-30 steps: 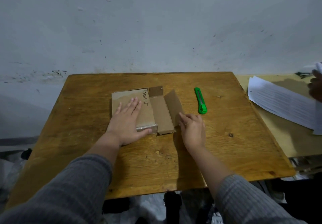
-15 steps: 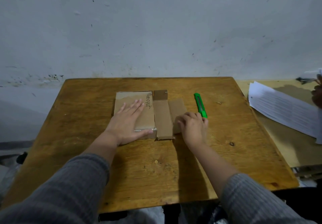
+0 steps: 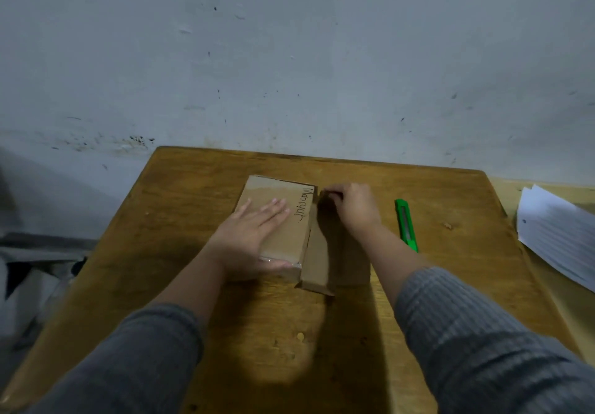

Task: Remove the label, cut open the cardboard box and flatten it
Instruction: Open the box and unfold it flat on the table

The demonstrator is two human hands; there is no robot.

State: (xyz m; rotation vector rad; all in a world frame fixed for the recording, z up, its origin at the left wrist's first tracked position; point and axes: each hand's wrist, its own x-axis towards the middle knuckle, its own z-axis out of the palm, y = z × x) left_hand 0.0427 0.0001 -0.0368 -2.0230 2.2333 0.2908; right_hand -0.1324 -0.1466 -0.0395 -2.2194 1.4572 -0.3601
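Left hand (image 3: 254, 236) flat, fingers spread, pressing cardboard box (image 3: 277, 220) onto tabletop (image 3: 180, 194). Right hand (image 3: 354, 207) curled, grip pinching box flap (image 3: 325, 196) at box's 3 o'clock side.

only readable thing here is "Mansyur", handwritten in dark marker along the right edge of the cardboard box (image 3: 283, 220) top, and the sheets of paper (image 3: 560, 239) at far right have printed lines way too blurry to read

A worn wooden table (image 3: 199, 207) stands against a scuffed, pale grey wall (image 3: 289, 59) in dim light.
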